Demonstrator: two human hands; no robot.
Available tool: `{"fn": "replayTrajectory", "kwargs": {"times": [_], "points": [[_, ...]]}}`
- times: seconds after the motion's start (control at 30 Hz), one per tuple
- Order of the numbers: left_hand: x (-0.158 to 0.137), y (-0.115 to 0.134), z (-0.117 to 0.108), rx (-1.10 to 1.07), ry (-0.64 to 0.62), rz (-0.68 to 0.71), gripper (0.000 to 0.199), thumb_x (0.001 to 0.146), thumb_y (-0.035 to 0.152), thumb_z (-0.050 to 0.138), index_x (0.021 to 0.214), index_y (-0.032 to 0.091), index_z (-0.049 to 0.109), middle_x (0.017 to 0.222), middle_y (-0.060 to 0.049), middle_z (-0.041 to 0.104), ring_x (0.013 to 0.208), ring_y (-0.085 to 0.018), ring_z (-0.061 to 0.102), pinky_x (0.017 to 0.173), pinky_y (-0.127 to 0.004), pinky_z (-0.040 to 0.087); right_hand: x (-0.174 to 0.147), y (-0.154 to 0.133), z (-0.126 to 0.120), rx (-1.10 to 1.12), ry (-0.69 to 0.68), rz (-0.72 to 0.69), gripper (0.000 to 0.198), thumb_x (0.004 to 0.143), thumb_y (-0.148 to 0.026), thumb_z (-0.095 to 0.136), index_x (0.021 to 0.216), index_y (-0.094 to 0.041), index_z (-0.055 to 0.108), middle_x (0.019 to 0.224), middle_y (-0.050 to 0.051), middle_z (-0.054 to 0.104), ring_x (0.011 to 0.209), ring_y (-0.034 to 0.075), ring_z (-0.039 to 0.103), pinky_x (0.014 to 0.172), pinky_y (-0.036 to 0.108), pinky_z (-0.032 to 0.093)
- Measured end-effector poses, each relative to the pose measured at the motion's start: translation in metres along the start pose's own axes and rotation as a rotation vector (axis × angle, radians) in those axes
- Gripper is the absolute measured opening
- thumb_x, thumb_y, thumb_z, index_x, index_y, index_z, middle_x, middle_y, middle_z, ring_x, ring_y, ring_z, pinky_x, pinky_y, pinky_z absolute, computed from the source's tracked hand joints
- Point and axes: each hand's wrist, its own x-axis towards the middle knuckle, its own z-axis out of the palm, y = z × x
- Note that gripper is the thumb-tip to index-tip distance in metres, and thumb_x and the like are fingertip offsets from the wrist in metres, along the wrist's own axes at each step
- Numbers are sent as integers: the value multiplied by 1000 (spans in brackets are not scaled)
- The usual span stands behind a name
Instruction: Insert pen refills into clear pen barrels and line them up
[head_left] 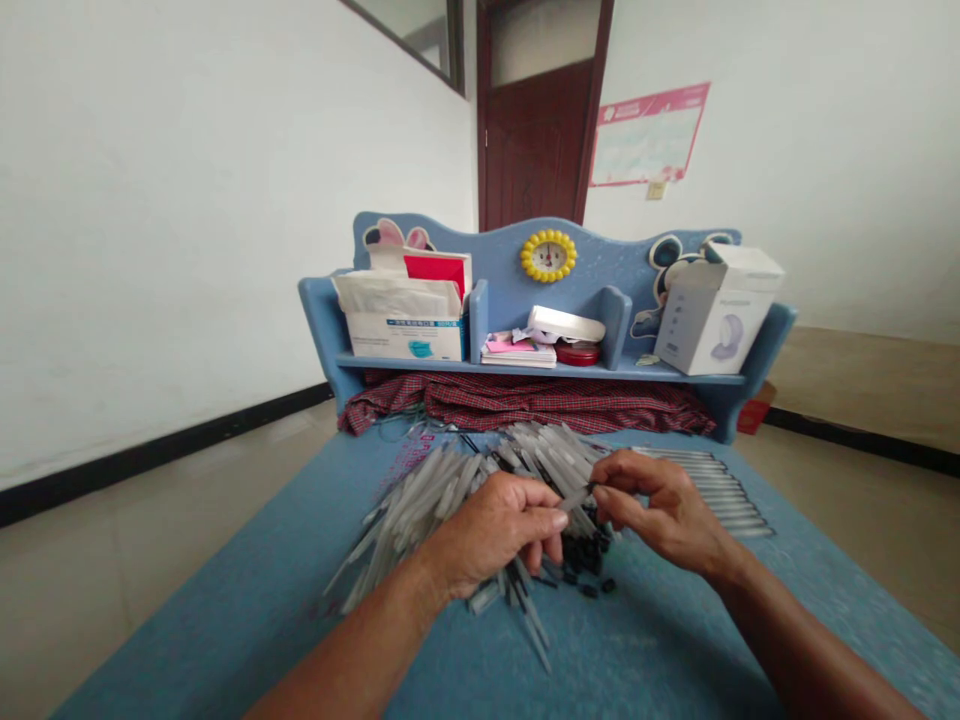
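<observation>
My left hand (pixel 499 525) pinches a clear pen barrel (pixel 576 499) between thumb and fingers, its far end pointing right. At that end my right hand (pixel 664 505) is closed on a small dark pen part (pixel 590 488), mostly covered by the fingertips. I cannot tell how far the part sits in the barrel. A loose heap of clear pen barrels (pixel 427 495) lies under and beyond my left hand. Small black pen plugs (pixel 589 553) are piled below the hands. Right of my right hand lie several pens (pixel 727 490) in a neat row.
Behind the heap, a red checked cloth (pixel 525 402) is bunched under the blue shelf (pixel 540 369) of the blue table (pixel 637 650). On the shelf stand a mask box (pixel 405 338), papers, a red round tin (pixel 577 354) and a white box (pixel 716 320). A yellow clock (pixel 548 257) hangs above.
</observation>
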Motion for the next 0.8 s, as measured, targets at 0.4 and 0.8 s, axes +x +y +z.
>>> {"fn": "replayTrajectory", "kwargs": {"times": [0.4, 0.8], "points": [[-5, 6, 3, 356, 67, 33, 21, 78, 27, 48, 68, 14, 62, 60, 0, 60, 51, -10, 51, 52, -20, 38, 0, 3, 1, -22, -147, 35, 39, 91, -39, 43, 60, -17, 53, 51, 0, 54, 46, 10, 49, 47, 22, 39], [-5, 4, -3, 506, 99, 80, 22, 79, 26, 46, 70, 15, 62, 61, 2, 59, 57, -11, 52, 55, -20, 38, 0, 7, 5, 181, -85, 126, 31, 83, -47, 56, 85, -16, 59, 56, -1, 60, 46, 11, 55, 46, 21, 44]]}}
